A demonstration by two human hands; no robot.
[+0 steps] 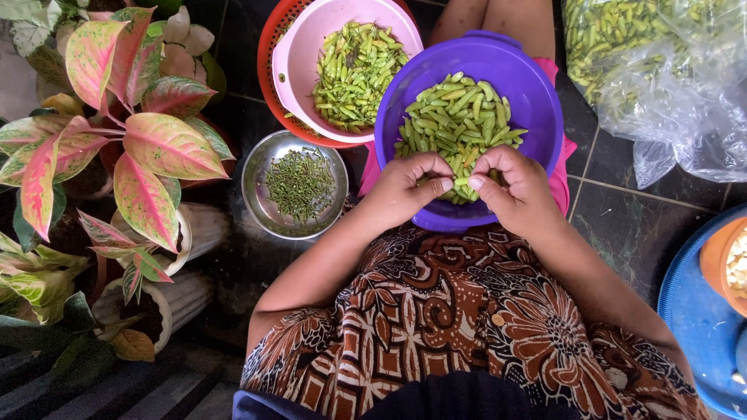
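Note:
A purple bowl (537,93) full of small green chilies (455,124) rests on my lap. My left hand (405,187) and my right hand (513,187) meet over the bowl's near rim. Both pinch the same green chili (461,181) between thumb and fingertips. A pink colander (299,58) with more green chilies sits inside a red basket (268,47) beyond my left hand. A steel bowl (253,183) holding several thin green stems stands on the floor to the left.
Potted plants with pink and green leaves (148,148) fill the left side. A clear plastic bag of green chilies (661,70) lies at the upper right. A blue tray (692,311) with an orange bowl (720,264) is at the right edge. The floor is dark tile.

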